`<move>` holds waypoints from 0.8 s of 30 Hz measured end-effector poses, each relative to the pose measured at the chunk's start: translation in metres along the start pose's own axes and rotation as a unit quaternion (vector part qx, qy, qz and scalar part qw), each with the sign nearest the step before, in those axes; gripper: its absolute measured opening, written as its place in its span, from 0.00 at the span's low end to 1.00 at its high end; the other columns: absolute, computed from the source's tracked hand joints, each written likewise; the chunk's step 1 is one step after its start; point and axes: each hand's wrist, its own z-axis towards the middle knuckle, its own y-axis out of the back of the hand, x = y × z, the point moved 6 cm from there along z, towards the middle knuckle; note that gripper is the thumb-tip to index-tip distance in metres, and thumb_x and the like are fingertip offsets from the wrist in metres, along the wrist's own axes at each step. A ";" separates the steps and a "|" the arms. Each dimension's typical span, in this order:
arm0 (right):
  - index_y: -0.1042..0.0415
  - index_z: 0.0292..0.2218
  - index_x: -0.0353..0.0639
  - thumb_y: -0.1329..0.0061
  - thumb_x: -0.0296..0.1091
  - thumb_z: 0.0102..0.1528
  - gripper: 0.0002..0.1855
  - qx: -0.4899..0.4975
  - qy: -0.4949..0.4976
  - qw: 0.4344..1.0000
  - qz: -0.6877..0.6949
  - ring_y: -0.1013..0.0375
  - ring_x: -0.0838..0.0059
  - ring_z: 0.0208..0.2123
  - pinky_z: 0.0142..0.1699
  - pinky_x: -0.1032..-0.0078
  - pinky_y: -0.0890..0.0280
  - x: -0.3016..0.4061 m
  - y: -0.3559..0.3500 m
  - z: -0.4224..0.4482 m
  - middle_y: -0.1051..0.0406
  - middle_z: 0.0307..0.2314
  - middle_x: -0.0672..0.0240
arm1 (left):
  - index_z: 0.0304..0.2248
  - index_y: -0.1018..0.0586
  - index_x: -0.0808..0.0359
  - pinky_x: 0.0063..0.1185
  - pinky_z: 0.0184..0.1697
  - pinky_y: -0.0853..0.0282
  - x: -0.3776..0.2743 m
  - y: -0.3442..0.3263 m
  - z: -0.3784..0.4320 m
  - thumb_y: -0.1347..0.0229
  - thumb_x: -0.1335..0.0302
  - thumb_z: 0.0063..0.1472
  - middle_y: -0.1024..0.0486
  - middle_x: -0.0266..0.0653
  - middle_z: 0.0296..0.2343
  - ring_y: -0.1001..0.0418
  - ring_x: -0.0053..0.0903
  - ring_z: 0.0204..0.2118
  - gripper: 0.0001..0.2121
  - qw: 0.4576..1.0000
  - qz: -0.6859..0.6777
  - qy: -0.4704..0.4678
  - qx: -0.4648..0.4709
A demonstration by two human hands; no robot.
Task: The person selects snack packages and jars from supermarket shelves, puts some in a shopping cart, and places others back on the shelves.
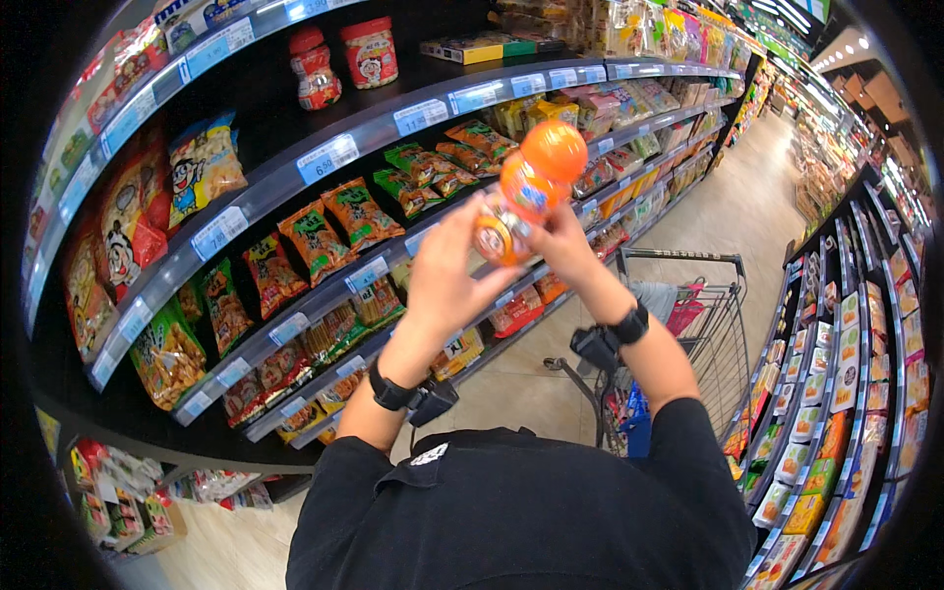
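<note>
Both hands are raised before the snack shelves. My right hand (564, 247) grips a plastic snack jar (532, 190) with a round orange lid and a waisted body, tilted up to the right. Beside the jar's lower end is my left hand (450, 265), fingers spread and thumb apart; whether its fingertips touch the jar is unclear from blur. Two red-lidded jars, one waisted (315, 70) and one straight-sided (370, 55), stand on the upper shelf behind. Orange and green snack bags (361, 214) lie on the shelf below.
A wire shopping cart (708, 346) stands at the right, holding a grey cloth and a pink item. Shelf edges with price tags (328, 158) curve across the left. Another stocked shelf (826, 413) lines the far right, across the aisle floor (763, 177).
</note>
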 end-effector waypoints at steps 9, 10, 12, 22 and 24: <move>0.40 0.48 0.38 0.48 0.28 0.50 0.24 0.061 0.156 0.982 0.084 0.31 0.82 0.33 0.36 0.82 0.33 0.016 -0.061 0.151 0.32 0.40 0.67 | 0.55 0.46 0.68 0.31 0.50 0.41 0.070 0.076 0.059 0.39 0.69 0.46 0.35 0.54 0.45 0.35 0.43 0.47 0.38 0.988 0.134 -0.056 -0.048; 0.40 0.48 0.37 0.49 0.28 0.50 0.24 0.055 0.163 0.980 0.099 0.31 0.82 0.34 0.37 0.82 0.33 0.016 -0.064 0.161 0.32 0.40 0.67 | 0.55 0.48 0.69 0.31 0.51 0.42 0.071 0.080 0.063 0.40 0.69 0.47 0.37 0.55 0.47 0.37 0.45 0.48 0.39 0.986 0.149 -0.064 -0.050; 0.41 0.49 0.37 0.50 0.26 0.51 0.24 0.058 0.182 0.976 0.102 0.31 0.80 0.38 0.39 0.82 0.34 0.018 -0.069 0.180 0.33 0.40 0.68 | 0.55 0.48 0.70 0.31 0.51 0.42 0.075 0.091 0.072 0.41 0.68 0.48 0.37 0.56 0.46 0.37 0.45 0.48 0.39 0.981 0.174 -0.074 -0.051; 0.41 0.49 0.36 0.48 0.22 0.47 0.28 0.107 0.162 0.981 -0.002 0.35 0.78 0.44 0.50 0.77 0.39 -0.003 -0.099 0.243 0.35 0.43 0.66 | 0.56 0.49 0.67 0.30 0.47 0.39 0.111 0.123 0.096 0.41 0.67 0.45 0.31 0.50 0.34 0.32 0.41 0.38 0.40 0.951 0.276 -0.105 -0.093; 0.40 0.49 0.33 0.49 0.26 0.47 0.27 0.110 0.158 0.978 -0.076 0.33 0.75 0.42 0.48 0.77 0.38 -0.009 -0.099 0.254 0.32 0.41 0.62 | 0.56 0.48 0.65 0.30 0.47 0.40 0.119 0.125 0.098 0.41 0.65 0.46 0.30 0.49 0.35 0.31 0.40 0.38 0.40 0.945 0.302 -0.097 -0.084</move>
